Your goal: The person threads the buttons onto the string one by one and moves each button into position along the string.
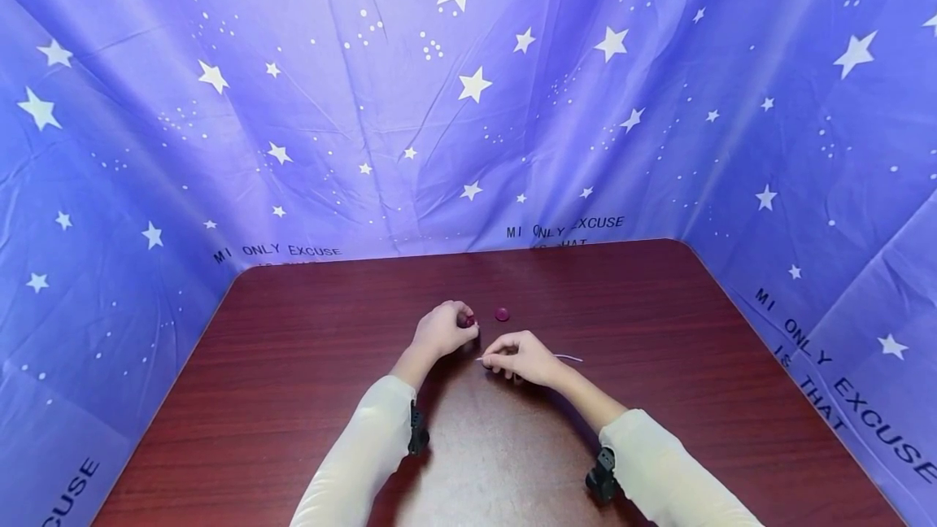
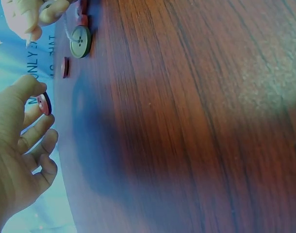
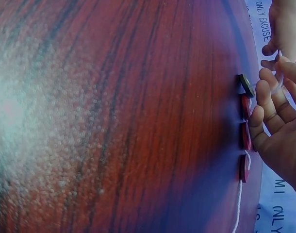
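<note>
My left hand (image 1: 459,325) pinches a small red button (image 1: 467,320) between thumb and forefinger; the left wrist view shows this red button (image 2: 44,104) held on edge just above the table. Close to its right, my right hand (image 1: 496,359) pinches a thin white string (image 1: 569,358) near its tip. In the right wrist view, a dark green button (image 3: 245,85) and three red buttons (image 3: 246,136) stand in a row under the right hand's fingers (image 3: 267,104), with the string (image 3: 239,204) trailing away. One more red button (image 1: 502,314) lies loose just beyond the hands.
The dark red wooden table (image 1: 293,397) is walled at the back and both sides by a purple cloth with white stars (image 1: 468,104). In the left wrist view a green button (image 2: 81,41) and a red button (image 2: 65,67) lie near the right hand (image 2: 34,14).
</note>
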Motion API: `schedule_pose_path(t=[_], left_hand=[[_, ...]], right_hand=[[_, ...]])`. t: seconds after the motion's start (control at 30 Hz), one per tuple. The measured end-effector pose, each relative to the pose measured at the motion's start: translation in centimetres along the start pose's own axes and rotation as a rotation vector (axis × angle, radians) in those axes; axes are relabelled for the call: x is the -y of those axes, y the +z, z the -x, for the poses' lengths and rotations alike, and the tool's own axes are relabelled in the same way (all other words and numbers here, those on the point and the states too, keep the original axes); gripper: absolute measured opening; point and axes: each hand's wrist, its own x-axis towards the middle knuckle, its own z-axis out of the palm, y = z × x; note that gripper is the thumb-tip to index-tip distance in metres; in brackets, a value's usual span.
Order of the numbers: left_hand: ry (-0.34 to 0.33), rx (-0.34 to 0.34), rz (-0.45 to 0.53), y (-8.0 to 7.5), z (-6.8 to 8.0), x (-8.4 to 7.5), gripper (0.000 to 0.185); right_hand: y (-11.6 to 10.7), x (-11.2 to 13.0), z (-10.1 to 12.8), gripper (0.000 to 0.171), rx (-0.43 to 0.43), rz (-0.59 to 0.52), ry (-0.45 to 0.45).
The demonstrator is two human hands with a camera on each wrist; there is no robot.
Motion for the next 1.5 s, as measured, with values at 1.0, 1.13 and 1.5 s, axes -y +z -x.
schedule_pose_path(t=[1.0, 1.13, 1.5], left_hand=[[0.009, -0.043, 0.131, -1.0, 2.3, 1.9, 0.028], [0.007, -0.065, 0.152, -1.3, 2.8, 2.1, 0.028], [0.011, -0.109, 0.24, -1.6, 3.8, 2.2, 0.027]], right_hand=[[-0.2, 3.6, 1.2, 0.016, -0.033, 0.037, -0.044], [-0.1, 3.8, 1.3, 0.017, -0.058, 0.037, -0.064], [-0.3, 3.7, 1.2, 0.017, -0.083, 0.044, -0.077]])
